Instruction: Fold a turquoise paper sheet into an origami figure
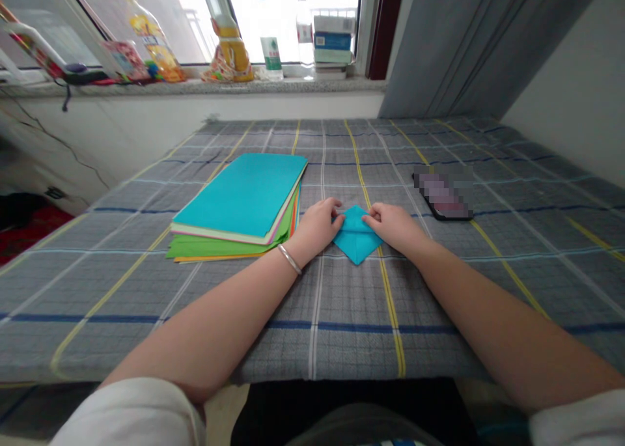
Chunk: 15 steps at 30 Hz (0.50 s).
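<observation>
A folded sheet of blue paper (357, 243) lies on the checked cloth, shaped like a diamond with one corner toward me. Creases and a folded band run across its upper part. My left hand (319, 223) grips its left side between thumb and curled fingers. On the opposite side, my right hand (393, 223) pinches the right edge with thumb and forefinger. Both hands rest low on the cloth. A silver bangle circles my left wrist. Just left of that hand lies a stack of coloured paper (244, 195), blue on top with green and orange sheets below.
A phone (442, 195) with a blurred screen lies to the right on the checked cloth (351, 348). Along the windowsill (293, 84) stand an orange drink bottle (155, 39), a white-and-green tube (271, 56), a clear bottle (305, 32) and stacked boxes (333, 41). A grey curtain hangs at right.
</observation>
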{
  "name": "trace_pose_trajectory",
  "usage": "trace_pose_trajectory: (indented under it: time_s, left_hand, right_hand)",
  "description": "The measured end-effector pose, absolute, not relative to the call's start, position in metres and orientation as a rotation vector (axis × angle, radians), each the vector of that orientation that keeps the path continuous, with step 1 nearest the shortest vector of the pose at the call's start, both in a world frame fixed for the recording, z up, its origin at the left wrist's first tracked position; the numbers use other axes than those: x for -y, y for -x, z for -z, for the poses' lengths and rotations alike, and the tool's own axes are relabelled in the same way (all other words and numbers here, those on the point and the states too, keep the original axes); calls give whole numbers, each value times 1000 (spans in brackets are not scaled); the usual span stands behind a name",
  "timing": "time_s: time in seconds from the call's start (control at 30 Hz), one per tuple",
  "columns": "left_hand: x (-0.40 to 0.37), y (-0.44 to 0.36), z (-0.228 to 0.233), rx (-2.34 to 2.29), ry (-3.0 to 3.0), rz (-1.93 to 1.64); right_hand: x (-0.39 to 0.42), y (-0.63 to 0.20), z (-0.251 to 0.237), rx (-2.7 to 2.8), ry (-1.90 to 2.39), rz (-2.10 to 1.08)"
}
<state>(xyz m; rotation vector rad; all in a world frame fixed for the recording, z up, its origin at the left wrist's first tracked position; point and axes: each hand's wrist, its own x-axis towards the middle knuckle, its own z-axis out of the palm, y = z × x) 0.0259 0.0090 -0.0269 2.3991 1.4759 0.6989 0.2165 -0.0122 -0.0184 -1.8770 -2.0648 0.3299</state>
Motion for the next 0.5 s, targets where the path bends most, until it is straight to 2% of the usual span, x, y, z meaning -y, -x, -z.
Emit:
trace_pose_trajectory:
  time_s: [0.5]
  left_hand:
    - [-17, -16, 22, -1338, -2519, -472]
  right_hand:
    - [15, -205, 16, 2022, 2121, -217]
